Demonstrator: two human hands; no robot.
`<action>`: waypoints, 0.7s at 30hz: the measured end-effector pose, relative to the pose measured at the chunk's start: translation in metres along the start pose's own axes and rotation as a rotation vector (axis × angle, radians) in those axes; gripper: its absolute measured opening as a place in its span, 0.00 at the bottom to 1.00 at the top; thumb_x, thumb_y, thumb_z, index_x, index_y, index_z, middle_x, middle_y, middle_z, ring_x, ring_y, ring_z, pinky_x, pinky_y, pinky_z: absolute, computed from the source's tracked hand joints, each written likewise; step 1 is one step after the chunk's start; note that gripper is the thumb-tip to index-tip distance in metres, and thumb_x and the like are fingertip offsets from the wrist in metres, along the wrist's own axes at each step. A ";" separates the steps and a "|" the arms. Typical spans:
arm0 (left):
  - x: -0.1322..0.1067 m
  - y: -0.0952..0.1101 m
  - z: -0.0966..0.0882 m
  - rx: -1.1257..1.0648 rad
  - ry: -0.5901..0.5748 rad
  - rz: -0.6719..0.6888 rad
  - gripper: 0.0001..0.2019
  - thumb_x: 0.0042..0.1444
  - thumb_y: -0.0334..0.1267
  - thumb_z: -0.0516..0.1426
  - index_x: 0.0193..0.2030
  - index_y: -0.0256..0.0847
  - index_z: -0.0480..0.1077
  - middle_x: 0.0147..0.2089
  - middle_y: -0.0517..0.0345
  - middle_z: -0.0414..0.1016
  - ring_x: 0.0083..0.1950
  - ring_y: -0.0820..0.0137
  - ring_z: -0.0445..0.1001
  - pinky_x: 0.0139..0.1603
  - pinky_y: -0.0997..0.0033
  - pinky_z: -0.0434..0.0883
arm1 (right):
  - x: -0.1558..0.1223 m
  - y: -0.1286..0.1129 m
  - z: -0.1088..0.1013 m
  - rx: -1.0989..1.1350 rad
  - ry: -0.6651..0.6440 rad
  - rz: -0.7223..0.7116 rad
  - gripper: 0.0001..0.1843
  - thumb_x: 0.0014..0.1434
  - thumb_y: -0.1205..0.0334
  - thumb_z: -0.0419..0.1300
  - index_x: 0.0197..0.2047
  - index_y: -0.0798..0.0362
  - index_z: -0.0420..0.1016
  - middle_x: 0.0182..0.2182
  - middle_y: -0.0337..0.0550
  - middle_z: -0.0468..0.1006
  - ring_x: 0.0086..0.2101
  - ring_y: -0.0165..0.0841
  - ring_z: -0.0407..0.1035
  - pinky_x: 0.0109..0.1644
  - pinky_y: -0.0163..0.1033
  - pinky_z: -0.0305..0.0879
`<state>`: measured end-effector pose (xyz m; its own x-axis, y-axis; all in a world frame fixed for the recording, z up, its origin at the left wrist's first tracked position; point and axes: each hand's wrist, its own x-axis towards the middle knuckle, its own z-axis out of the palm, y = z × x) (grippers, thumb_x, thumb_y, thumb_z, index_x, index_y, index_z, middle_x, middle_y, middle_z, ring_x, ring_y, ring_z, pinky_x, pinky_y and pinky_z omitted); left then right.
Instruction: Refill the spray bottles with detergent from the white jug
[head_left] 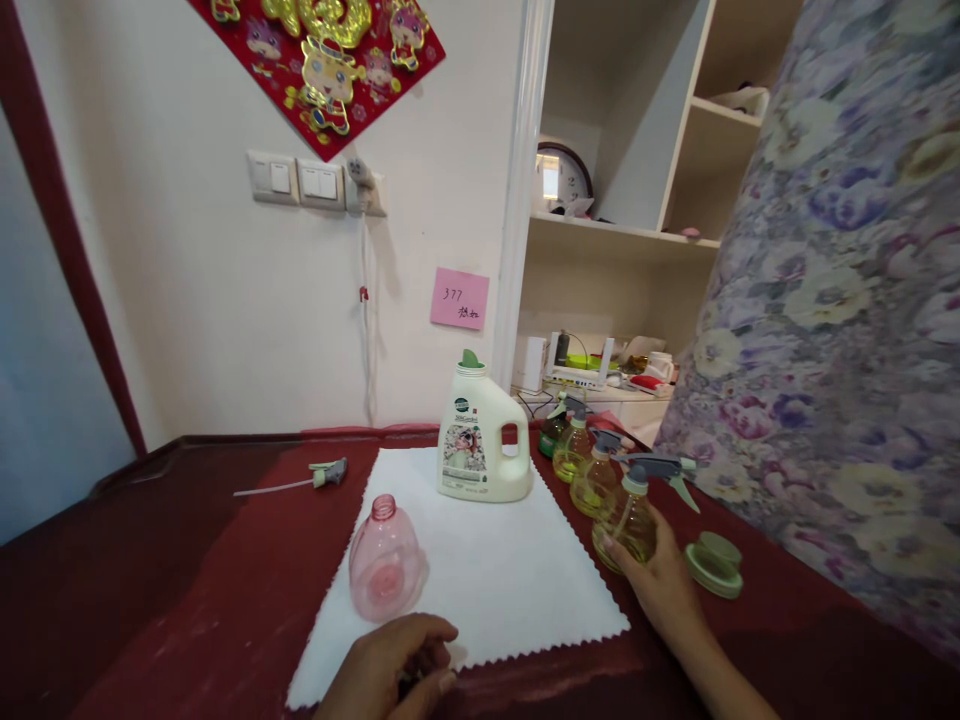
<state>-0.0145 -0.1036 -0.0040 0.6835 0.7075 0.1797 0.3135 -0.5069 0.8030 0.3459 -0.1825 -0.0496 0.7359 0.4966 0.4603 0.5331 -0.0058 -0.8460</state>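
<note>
My right hand is wrapped round the nearest clear spray bottle, which holds yellow-green liquid and has a grey trigger head. This bottle stands at the right edge of the white cloth. Over the cloth's front edge is my left hand, fingers curled but apart from the thumb, holding nothing. Just beyond it, an uncapped pink bottle stands on the cloth. At the back of the cloth is a pale green detergent jug with its cap off.
Behind the held bottle, more spray bottles stand in a row. A green cap lies at right on the dark red table. A loose trigger head with its tube lies at left. Shelves and a floral curtain border the right.
</note>
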 end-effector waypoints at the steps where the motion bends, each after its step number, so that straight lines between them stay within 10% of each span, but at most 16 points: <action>1: 0.000 0.000 0.000 0.001 -0.013 -0.003 0.11 0.56 0.39 0.58 0.46 0.47 0.76 0.38 0.60 0.83 0.39 0.66 0.80 0.41 0.72 0.75 | 0.000 -0.001 0.000 -0.006 0.003 0.003 0.49 0.49 0.42 0.66 0.67 0.56 0.56 0.60 0.60 0.69 0.57 0.52 0.66 0.62 0.58 0.60; 21: -0.002 0.008 -0.003 0.034 -0.026 -0.027 0.11 0.57 0.40 0.58 0.46 0.45 0.76 0.40 0.59 0.82 0.41 0.66 0.79 0.43 0.72 0.73 | -0.001 0.001 -0.002 -0.026 -0.005 -0.022 0.47 0.50 0.40 0.65 0.66 0.56 0.57 0.59 0.59 0.69 0.57 0.52 0.67 0.62 0.57 0.60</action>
<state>-0.0150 -0.1076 0.0038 0.6912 0.7082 0.1435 0.3538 -0.5049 0.7874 0.3466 -0.1843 -0.0505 0.7219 0.5009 0.4775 0.5600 -0.0175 -0.8283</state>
